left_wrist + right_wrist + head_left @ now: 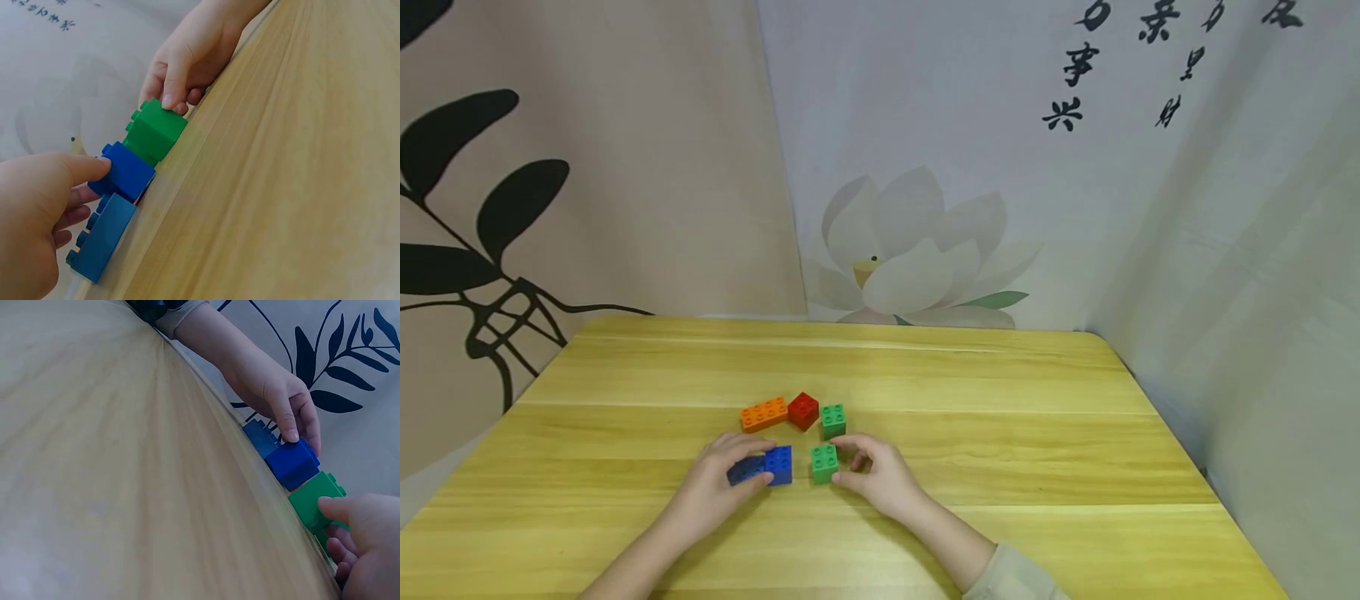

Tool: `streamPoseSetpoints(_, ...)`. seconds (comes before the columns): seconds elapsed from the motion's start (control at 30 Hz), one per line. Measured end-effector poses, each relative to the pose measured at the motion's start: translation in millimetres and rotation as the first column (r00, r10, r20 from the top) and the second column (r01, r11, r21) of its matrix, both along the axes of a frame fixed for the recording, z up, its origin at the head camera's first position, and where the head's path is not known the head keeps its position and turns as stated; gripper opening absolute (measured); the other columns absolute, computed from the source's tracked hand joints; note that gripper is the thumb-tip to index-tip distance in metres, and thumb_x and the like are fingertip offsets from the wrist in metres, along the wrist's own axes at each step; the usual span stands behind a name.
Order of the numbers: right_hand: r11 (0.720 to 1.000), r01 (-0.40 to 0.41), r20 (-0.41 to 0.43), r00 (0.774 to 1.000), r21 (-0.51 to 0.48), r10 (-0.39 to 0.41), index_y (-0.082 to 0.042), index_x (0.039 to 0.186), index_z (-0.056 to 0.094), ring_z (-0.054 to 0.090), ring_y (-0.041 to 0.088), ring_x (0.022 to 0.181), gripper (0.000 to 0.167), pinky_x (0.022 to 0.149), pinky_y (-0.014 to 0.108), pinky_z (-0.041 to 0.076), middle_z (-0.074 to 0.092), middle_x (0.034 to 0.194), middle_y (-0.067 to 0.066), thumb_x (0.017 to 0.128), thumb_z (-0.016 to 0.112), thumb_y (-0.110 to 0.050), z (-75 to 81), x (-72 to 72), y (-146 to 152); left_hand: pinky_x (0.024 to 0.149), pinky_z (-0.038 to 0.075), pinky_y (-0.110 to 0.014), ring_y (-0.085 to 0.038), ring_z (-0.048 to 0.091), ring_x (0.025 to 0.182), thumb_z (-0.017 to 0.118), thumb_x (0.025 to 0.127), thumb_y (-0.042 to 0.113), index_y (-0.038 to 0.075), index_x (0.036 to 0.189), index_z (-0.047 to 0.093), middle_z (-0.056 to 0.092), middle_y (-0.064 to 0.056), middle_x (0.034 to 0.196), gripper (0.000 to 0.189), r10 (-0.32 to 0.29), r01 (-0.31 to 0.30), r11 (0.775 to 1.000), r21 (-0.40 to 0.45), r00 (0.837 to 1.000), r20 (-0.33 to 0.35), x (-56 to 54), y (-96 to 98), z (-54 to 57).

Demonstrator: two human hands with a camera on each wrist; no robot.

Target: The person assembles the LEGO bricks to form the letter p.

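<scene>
My left hand [717,479] pinches a square blue toy brick [779,465] between thumb and fingers at its front and back sides. A longer, darker blue brick [744,469] lies just left of it, partly hidden under that hand; its studs show in the left wrist view. Across a small gap, my right hand [882,481] holds a green brick [823,463] by its right edge, thumb at the front [334,509]. Right behind this one stands a second green brick [832,421]. All the bricks have their studs facing up.
Farther back on the wooden table [1000,400], a red brick [803,411] sits turned at an angle, its corner close to the end of an orange brick [764,414]. A printed cloth [917,125] hangs behind the table's far edge.
</scene>
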State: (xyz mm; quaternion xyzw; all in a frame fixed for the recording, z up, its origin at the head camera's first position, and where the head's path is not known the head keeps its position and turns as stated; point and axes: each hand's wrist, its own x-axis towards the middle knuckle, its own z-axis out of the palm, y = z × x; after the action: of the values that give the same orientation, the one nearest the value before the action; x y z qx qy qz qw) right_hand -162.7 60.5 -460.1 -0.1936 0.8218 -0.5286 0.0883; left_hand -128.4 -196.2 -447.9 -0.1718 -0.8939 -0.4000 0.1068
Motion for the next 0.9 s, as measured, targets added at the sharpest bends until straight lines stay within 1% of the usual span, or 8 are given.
streamPoseSetpoints(0.17,1.0,-0.002,-0.019,1.0,0.001,0.002,-0.011,0.123,0.063,0.054,0.011,0.079,0.045,0.067,0.025,0.048,0.062,0.093,-0.001,0.079,0.076,-0.01,-1.8,0.0,-1.2,0.093,0.039,-0.059,-0.031,0.053,0.112,0.08,0.076,0.01,0.007,0.114,0.068,0.064,-0.006,0.116,0.04,0.013,-0.013,1.0,0.003,1.0,-0.006,1.1,-0.5,1.4)
streamPoseSetpoints(0.33,1.0,-0.005,-0.021,1.0,-0.018,0.005,-0.012,0.122,0.063,0.054,0.012,0.079,0.044,0.069,0.026,0.048,0.063,0.096,-0.002,0.079,0.077,-0.011,-2.6,0.6,1.9,0.093,0.039,-0.059,-0.03,0.053,0.113,0.081,0.076,0.01,0.007,0.114,0.068,0.064,-0.006,0.116,0.04,0.02,-0.02,1.0,0.014,1.0,-0.014,2.1,2.1,5.7)
streamPoseSetpoints(0.53,0.999,-0.011,-0.012,1.0,-0.038,0.011,-0.013,0.122,0.064,0.055,0.013,0.08,0.043,0.068,0.026,0.048,0.063,0.095,-0.005,0.08,0.076,-0.012,-0.9,2.4,8.3,0.094,0.038,-0.06,-0.03,0.051,0.115,0.08,0.078,0.014,0.007,0.116,0.068,0.063,-0.007,0.118,0.04,0.023,-0.022,0.999,0.047,1.0,-0.011,4.0,8.0,13.9)
streamPoseSetpoints(0.63,0.999,-0.014,-0.011,1.0,-0.05,0.014,-0.011,0.122,0.063,0.055,0.015,0.081,0.044,0.068,0.026,0.048,0.063,0.095,-0.002,0.08,0.076,-0.012,0.1,4.3,13.1,0.094,0.037,-0.06,-0.03,0.05,0.117,0.079,0.08,0.017,0.008,0.116,0.068,0.063,-0.006,0.118,0.039,0.024,-0.023,0.997,0.072,1.0,-0.007,5.3,10.7,17.2)
streamPoseSetpoints(0.73,0.998,-0.008,-0.004,1.0,-0.062,0.007,-0.012,0.122,0.063,0.055,0.016,0.082,0.043,0.069,0.027,0.048,0.063,0.095,0.001,0.08,0.075,-0.012,0.6,6.2,18.8,0.095,0.036,-0.062,-0.03,0.049,0.118,0.078,0.081,0.02,0.01,0.117,0.067,0.063,-0.004,0.119,0.038,0.017,-0.015,0.995,0.099,1.0,-0.014,6.2,13.7,20.1)
streamPoseSetpoints(0.9,0.998,0.016,0.001,1.0,-0.061,-0.016,-0.012,0.119,0.064,0.054,0.017,0.082,0.041,0.069,0.026,0.047,0.061,0.089,0.001,0.08,0.075,-0.012,1.2,8.2,29.0,0.095,0.037,-0.061,-0.028,0.049,0.118,0.078,0.081,0.019,0.011,0.117,0.067,0.063,0.0,0.118,0.038,-0.009,0.014,0.991,0.136,0.999,-0.04,6.8,20.9,25.3)
